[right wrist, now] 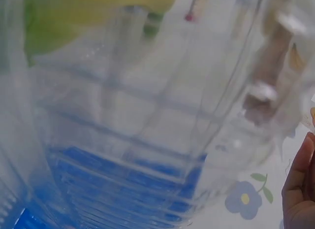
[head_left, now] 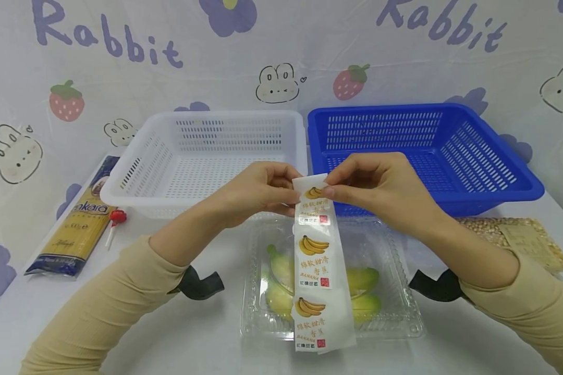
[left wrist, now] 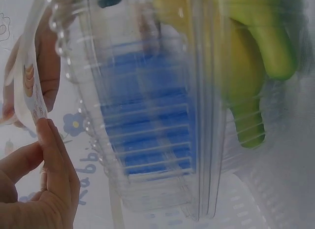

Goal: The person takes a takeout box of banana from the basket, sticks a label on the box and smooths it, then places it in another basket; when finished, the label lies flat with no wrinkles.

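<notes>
near frame centre, left hand (head_left: 260, 191) and right hand (head_left: 382, 190) pinch a banana-sticker strip (head_left: 315, 263) by opposite edges, probably steadying it.

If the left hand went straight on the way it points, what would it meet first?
The white paper strip of yellow banana stickers, whose edge the left hand touches; beyond it the right hand would likely come next, though depth is unclear.
</notes>
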Action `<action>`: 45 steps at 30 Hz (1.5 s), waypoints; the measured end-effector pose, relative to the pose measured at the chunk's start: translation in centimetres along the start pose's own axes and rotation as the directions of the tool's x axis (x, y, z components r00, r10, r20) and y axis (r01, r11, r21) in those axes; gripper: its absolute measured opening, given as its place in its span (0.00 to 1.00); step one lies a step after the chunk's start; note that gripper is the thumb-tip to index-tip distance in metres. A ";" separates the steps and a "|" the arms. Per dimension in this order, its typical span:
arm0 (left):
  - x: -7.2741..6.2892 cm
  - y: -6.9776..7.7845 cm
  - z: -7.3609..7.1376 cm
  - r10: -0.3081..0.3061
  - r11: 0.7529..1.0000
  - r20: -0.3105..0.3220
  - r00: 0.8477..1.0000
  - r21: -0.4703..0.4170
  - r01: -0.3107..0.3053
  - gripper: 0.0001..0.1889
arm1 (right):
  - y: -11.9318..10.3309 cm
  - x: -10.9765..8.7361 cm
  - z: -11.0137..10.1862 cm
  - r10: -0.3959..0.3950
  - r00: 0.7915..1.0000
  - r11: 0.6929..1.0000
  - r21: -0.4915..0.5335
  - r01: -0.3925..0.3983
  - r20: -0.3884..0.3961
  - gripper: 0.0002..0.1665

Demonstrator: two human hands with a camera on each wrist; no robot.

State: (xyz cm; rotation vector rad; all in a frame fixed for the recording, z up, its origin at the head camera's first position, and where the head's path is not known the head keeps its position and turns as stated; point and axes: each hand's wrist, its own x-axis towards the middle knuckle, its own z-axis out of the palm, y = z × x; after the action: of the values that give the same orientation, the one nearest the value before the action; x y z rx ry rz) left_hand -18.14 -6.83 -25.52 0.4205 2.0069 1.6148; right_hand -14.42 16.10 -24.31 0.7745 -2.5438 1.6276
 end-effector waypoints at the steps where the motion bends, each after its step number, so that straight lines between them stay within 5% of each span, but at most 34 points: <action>1: 0.0 0.0 0.0 0.002 1.000 0.000 1.000 0.007 -0.002 0.14 | 0.0 0.0 0.0 0.004 1.000 1.000 0.016 -0.004 0.002 0.05; 18: -0.7 -0.1 -1.1 0.029 0.996 0.006 1.000 0.086 -0.029 0.14 | -0.6 -0.5 -1.0 0.039 0.997 0.998 0.059 -0.035 -0.063 0.03; 31: -4.9 0.9 -6.3 0.040 0.999 0.043 0.998 -0.012 -0.039 0.12 | 0.2 -0.2 -1.7 0.097 0.993 0.992 0.084 -0.091 -0.064 0.03; 39: -7.0 -0.3 -9.1 0.020 1.000 0.145 0.989 0.009 -0.022 0.11 | 0.5 -0.1 -1.8 0.138 0.989 0.986 0.101 -0.133 -0.046 0.04; 45: -7.5 -1.8 -9.9 -0.040 0.999 0.161 0.986 0.010 0.039 0.11 | 0.7 -0.1 -1.6 0.166 0.986 0.981 0.104 -0.164 -0.011 0.04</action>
State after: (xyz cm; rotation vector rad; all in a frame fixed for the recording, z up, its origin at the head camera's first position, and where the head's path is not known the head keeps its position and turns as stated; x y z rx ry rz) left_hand -17.56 -19.27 -24.30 0.4942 1.8892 1.5006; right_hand -15.01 17.81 -24.23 0.5625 -2.5907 1.8163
